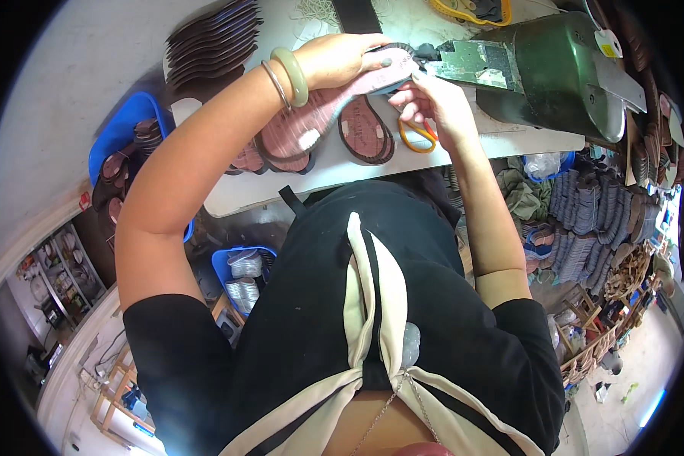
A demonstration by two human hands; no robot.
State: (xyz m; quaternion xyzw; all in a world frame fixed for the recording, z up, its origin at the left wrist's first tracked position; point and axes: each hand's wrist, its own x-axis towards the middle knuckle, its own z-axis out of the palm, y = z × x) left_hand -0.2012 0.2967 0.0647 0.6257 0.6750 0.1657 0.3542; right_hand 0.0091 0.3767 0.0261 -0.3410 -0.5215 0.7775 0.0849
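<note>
A long pinkish insole (323,114) with a dark edge lies slantwise on the white table, its far end close to the sewing machine's green plate. Over its upper part lies my left hand (342,61), gripping it with the fingers bent along the far edge. My right hand (437,106) pinches the near edge at the machine end between thumb and forefinger, the other fingers curled. Under that hand is an orange-and-red loop handle (418,140), seemingly of scissors. More pink insoles (365,133) rest beneath and beside the held one. The stitching point is hidden.
The green sewing machine (555,76) fills the table's right side. A row of dark soles (213,45) stands at the back left, with a yellow basket (475,11) at the back. Blue bins (121,125) flank the table's left side. Stacked grey pieces (585,209) stand at the right.
</note>
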